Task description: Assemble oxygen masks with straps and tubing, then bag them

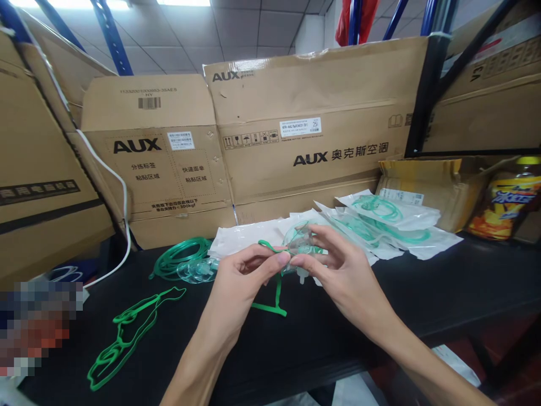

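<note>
My left hand (243,276) is closed, pinching a green elastic strap (278,296) between thumb and fingers; part of the strap hangs below onto the black tabletop. In my right hand (344,268) is a clear plastic oxygen mask (301,239), gripped by its side, with the fingers curled around it. Both hands meet at the mask's edge, where the strap touches it; the exact joint is hidden by the fingertips. Left of my hands lie coiled green tubing (180,254) and another clear mask (198,270). Loose green elastic straps (135,327) lie nearer the front left.
White-backed packages with masks and tubing (393,217) are piled behind my right hand. Large cardboard boxes (262,169) wall off the table's back. A yellow-capped bottle (507,197) stands at the right beside an opened carton (422,175). A white cable (124,214) runs down the left.
</note>
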Motion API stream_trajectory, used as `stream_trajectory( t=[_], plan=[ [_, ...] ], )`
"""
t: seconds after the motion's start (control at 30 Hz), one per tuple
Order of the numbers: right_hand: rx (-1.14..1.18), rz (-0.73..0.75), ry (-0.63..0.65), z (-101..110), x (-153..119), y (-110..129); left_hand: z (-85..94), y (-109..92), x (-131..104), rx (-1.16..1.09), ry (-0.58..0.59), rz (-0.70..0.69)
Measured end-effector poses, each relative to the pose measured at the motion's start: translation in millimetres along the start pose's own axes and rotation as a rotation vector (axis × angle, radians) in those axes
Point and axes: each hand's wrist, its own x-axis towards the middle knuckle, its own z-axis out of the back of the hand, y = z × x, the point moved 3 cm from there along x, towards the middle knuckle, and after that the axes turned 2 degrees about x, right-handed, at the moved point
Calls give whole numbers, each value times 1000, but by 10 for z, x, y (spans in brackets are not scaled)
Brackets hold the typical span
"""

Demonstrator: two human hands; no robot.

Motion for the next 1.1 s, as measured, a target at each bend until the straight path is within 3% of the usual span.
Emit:
stream_trajectory(
  t=[0.1, 0.2, 0.3, 0.53, 0.67, 0.83, 1.0, 1.1],
  plan=[
    [-20, 31, -35, -14, -17, -9, -7, 1, 4, -12, -22, -12],
    [-99, 200, -98, -11, -55, 41, -15, 10, 8, -20, -68, -31],
    [-290, 331, -52, -31, -86, 97, -18, 16, 7, -4, -91, -37],
    [-423, 409, -58, -35, -111, 111, -61, 6, 13, 43, -44, -12],
    [-405, 358, -63, -27, -100, 87, -76, 14, -13, 152, -9, -45],
    [-240, 164, -11, -18, -72, 43, -47, 31, -63, 401, -148, -166],
    [-172, 48, 33, -44, -73, 42, -12, 41, -59, 379, -278, -199],
    [-202, -9, 96, -74, -83, 30, 97, 20, -30, 317, -324, -183]
  ],
)
